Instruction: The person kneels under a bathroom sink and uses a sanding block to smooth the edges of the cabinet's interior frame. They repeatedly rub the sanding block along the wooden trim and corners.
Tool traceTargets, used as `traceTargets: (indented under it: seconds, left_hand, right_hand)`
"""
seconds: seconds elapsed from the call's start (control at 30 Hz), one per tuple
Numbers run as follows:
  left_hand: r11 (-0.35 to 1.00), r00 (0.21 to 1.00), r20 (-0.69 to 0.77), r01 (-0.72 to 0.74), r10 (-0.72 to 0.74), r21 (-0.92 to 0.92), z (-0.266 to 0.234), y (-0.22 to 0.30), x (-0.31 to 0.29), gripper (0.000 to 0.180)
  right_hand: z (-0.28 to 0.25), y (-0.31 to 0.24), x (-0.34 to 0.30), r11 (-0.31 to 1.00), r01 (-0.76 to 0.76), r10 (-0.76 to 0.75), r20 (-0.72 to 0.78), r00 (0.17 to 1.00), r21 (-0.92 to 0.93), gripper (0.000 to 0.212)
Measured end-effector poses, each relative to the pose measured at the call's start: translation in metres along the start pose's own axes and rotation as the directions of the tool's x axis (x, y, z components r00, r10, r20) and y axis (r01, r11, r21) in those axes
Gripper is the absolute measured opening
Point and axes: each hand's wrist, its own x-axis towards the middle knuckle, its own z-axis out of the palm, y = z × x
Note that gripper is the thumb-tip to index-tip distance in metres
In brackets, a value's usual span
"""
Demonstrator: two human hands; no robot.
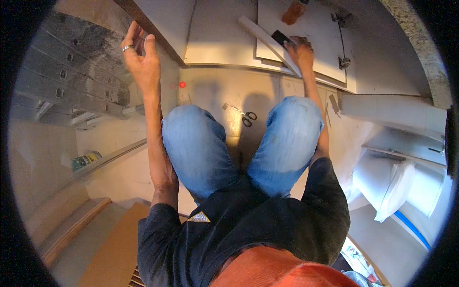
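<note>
My left hand (143,62), with a ring on one finger, is raised beside the dark edge of an upright panel (155,33). Its thumb and fingers are apart, and nothing shows between them. Over the white cabinet base, my right hand (301,51) has its fingers closed on a small black block (280,37), whose exact kind I cannot make out. The block lies against a long white strip (267,42) set slantwise across the base. Scissors (247,117) with black handles lie on the floor in front of my knees.
A bottle of orange-brown liquid (293,12) lies at the back of the cabinet, left of a thin metal rod fitting (342,43). A red cap (182,84) is on the floor. Grey drawer-like panels (67,62) stand left; a white plastic bag (396,189) hangs right.
</note>
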Motion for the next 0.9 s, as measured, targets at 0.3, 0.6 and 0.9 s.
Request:
traceTargets:
  seconds: [0.3, 0.6, 0.9]
  left_hand:
    - [0.990, 0.994, 0.027, -0.112, 0.110, 0.081, -0.011, 0.005, 0.005, 0.046]
    - [0.992, 0.999, -0.012, -0.048, 0.049, 0.116, -0.006, 0.000, -0.002, 0.044]
    - [0.962, 0.987, -0.036, -0.141, 0.154, 0.236, 0.003, 0.001, 0.005, 0.048]
  right_hand:
    - [-0.002, 0.022, 0.023, 0.974, 0.222, -0.227, 0.129, 0.965, 0.051, 0.042]
    - [0.007, 0.037, 0.040, 0.930, -0.118, -0.049, 0.434, 0.899, 0.349, 0.065]
    - [0.022, 0.049, 0.030, 0.889, -0.189, 0.059, 0.305, 0.951, 0.418, 0.073]
